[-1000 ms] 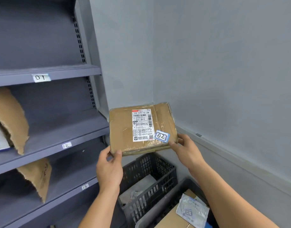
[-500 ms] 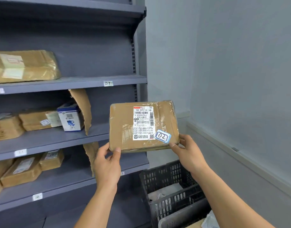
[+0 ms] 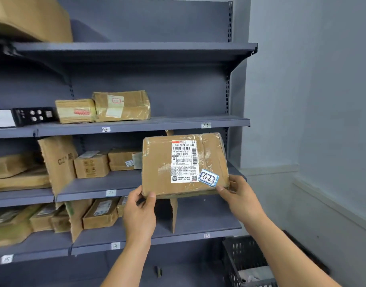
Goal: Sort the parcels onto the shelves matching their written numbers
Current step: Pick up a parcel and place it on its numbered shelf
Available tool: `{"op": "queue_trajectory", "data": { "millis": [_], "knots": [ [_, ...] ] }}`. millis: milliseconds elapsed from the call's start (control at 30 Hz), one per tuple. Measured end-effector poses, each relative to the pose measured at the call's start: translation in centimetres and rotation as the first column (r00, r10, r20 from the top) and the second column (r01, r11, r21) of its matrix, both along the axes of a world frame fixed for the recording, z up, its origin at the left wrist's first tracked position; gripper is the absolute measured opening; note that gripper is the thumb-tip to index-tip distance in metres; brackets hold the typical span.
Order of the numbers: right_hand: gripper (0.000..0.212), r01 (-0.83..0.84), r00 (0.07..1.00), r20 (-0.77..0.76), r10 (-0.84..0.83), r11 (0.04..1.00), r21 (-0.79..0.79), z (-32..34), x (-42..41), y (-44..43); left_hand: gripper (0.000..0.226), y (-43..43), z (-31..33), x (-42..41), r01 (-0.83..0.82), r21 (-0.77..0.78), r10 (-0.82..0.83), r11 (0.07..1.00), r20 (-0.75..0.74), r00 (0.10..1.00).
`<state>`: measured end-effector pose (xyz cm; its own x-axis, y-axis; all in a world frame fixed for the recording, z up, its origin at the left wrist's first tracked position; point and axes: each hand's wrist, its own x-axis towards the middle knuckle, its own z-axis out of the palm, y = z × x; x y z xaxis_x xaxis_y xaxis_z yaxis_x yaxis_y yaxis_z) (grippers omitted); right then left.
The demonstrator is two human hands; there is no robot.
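Grey wall (image 3: 323,100) on my right, grey rack (image 3: 136,50) ahead, boxes (image 3: 122,105) on its shelves. I'm holding the parcel (image 3: 167,166) up in front of the rack. My left hand (image 3: 139,212) grips its lower left corner, my right hand (image 3: 238,195) pinches the lower right. Its sticker (image 3: 208,178) reads 02; the 02 tag (image 3: 105,129) sits up-left.

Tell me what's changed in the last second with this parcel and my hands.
The parcel marked 02 has been carried left, away from the black crate and wall, to the shelving, now right of the 02 shelf tag. The left hand and right hand still grip its lower corners; nothing let go.
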<state>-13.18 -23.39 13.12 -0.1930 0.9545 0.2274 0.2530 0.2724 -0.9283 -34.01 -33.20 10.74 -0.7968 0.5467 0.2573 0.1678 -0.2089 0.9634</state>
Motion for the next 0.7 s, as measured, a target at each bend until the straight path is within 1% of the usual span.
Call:
{"op": "queue_trajectory", "data": {
  "millis": [167, 367, 467, 567, 700],
  "knots": [
    [0.042, -0.055, 0.998, -0.020, 0.055, 0.998, 0.013, 0.7, -7.1, -2.2, 0.022, -3.1, 0.8, -6.8, -0.079, 0.000, 0.079, 0.997, -0.028, 0.996],
    [0.041, -0.113, 0.992, -0.044, 0.116, 0.992, 0.056, 1.8, -14.0, -4.0, 0.020, -6.1, 1.9, -13.1, -0.146, 0.010, 0.147, 0.989, -0.067, 0.987],
    [0.042, -0.140, 0.989, -0.044, 0.143, 0.988, 0.066, 2.5, -16.8, -4.2, 0.022, -7.0, 2.7, -15.5, -0.180, 0.026, 0.181, 0.983, -0.086, 0.980],
    [0.042, -0.148, 0.988, -0.032, 0.151, 0.985, 0.094, 3.4, -19.1, -4.0, 0.023, -7.4, 3.7, -17.5, -0.174, 0.053, 0.178, 0.983, -0.087, 0.980],
    [0.034, -0.164, 0.986, -0.018, 0.167, 0.979, 0.121, 5.2, -21.5, -2.9, 0.021, -6.4, 5.6, -20.2, -0.195, 0.100, 0.205, 0.976, -0.107, 0.973]
  ]
}}
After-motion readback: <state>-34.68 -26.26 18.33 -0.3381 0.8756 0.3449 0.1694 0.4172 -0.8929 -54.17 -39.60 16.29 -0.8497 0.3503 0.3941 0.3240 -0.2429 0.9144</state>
